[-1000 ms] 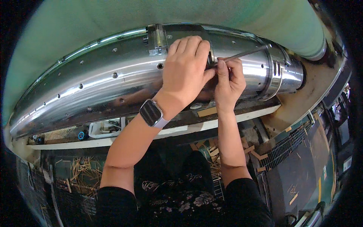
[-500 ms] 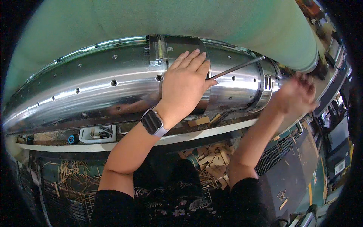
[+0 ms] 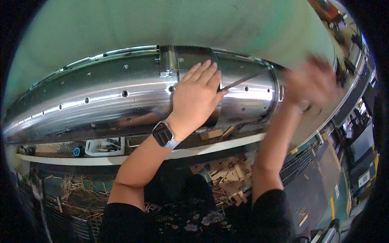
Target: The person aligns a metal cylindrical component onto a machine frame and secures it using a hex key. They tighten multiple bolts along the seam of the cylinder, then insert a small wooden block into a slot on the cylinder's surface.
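My left hand [image 3: 196, 95] lies with its fingers outstretched on a dark curved plate [image 3: 194, 53] fitted over a shiny metal cylinder [image 3: 101, 99]. Beside its thumb, a thin metal rod [image 3: 243, 82] slants up to the right; its lower end is hidden by the hand. My right hand [image 3: 310, 83] is smeared by motion, in the air near the rod's far end. Its fingers cannot be made out, nor whether it touches the rod. Rows of bolt holes run along the cylinder.
A large pale green roller [image 3: 182, 22] fills the back. On the ledge [image 3: 194, 152] in front sit a white tray [image 3: 95, 148] of tools, a blue-and-black round item [image 3: 78, 151] and a wood block [image 3: 211, 134]. Wood offcuts [image 3: 231, 176] litter the area below.
My right hand is still in fast motion, slightly further left and nearer the rod's end. My left hand stays flat on the plate. The whole view has shifted a little.
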`<state>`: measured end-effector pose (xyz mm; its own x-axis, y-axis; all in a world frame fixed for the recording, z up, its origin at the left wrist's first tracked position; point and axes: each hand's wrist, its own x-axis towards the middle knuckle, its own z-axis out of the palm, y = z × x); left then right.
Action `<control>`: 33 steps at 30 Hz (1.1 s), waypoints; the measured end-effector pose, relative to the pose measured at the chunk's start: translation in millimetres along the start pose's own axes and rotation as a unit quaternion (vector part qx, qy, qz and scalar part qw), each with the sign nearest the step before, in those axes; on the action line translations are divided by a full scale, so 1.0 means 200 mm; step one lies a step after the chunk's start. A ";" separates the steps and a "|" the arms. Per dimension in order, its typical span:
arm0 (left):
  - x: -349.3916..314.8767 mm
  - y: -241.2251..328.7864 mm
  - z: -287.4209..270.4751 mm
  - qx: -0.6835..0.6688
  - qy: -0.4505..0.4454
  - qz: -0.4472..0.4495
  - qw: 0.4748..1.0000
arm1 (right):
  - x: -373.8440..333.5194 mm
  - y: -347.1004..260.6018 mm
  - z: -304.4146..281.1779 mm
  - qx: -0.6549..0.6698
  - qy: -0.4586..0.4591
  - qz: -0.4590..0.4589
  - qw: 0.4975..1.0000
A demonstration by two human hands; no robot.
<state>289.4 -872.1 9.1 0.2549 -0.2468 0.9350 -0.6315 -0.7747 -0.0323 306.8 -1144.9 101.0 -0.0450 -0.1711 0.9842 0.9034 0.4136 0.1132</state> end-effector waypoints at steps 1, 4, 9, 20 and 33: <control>0.01 0.02 0.00 0.005 -0.008 0.009 1.000 | 0.01 0.11 0.16 0.015 -0.013 0.015 1.000; 0.02 -0.01 -0.01 0.022 -0.016 0.011 1.000 | -0.04 0.33 0.48 0.110 -0.094 0.076 0.987; -0.04 -0.04 -0.04 0.052 -0.020 -0.004 0.998 | -0.05 0.02 0.04 -0.028 0.042 0.024 0.998; -0.03 -0.04 -0.01 0.104 0.003 0.005 0.995 | 0.09 0.20 0.47 0.077 -0.083 0.037 0.993; -0.01 0.02 -0.02 0.041 -0.065 -0.044 0.996 | -0.02 0.27 0.72 0.037 -0.093 0.067 0.993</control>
<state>284.4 -872.1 7.6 0.4017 -0.2449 0.8824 -0.5427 -0.8398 0.0140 295.0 -993.0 123.7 -0.0101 0.0556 0.9984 0.8734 0.4867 -0.0182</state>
